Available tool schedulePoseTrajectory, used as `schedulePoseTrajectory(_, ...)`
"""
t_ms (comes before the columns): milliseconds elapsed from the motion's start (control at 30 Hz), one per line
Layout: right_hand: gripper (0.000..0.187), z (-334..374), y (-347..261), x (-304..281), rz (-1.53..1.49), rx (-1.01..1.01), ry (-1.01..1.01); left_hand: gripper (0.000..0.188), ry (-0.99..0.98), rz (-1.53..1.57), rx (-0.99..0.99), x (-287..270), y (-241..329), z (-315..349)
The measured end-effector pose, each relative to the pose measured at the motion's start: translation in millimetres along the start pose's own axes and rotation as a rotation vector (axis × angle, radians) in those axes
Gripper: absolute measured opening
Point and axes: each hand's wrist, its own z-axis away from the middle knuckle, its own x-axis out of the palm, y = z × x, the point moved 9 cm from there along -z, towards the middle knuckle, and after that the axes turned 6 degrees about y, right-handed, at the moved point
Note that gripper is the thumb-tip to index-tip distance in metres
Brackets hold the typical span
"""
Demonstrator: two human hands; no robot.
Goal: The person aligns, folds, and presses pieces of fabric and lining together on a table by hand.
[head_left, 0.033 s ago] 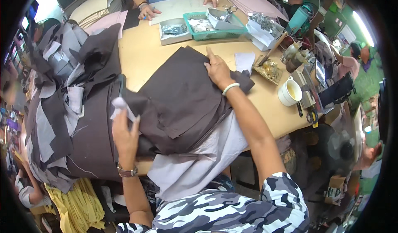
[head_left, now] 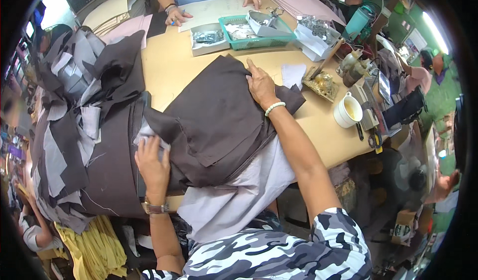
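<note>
A dark brown cloth (head_left: 214,115) lies in folded layers on the table in front of me, with pale grey cloth (head_left: 239,180) hanging from under it over the near edge. My left hand (head_left: 153,163) is closed at the left side of the dark cloth, with a pale piece between thumb and bent fingers. Part of that grip is hidden behind the fingers. Along the upper right edge of the dark cloth rests my right hand (head_left: 261,85), fingers extended and pressing on the fabric. A small pale scrap (head_left: 293,74) lies beyond it.
Dark and grey cloth pieces (head_left: 69,130) heap at the left. Across the table (head_left: 169,56) are a green basket (head_left: 264,43), boxes of small metal parts and a co-worker's hands (head_left: 178,16). A white cup (head_left: 347,111) and scissors (head_left: 375,140) sit at the right.
My left hand has come down slightly with the pale piece, which was raised before. The dark cloth's left flap has shifted outward over it. My right hand stays nearly in place.
</note>
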Motion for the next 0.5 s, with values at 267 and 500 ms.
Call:
schedulePoseTrajectory(267,0.056,-3,-14,-62,-0.213,-0.072,0.426,0.019,0.079,0.097,-0.078,-23,-18,-28)
schedulePoseTrajectory(500,0.05,-39,4,-137,-0.833,0.145,0.654,0.021,0.395,0.159,-0.093,-115,-40,-115)
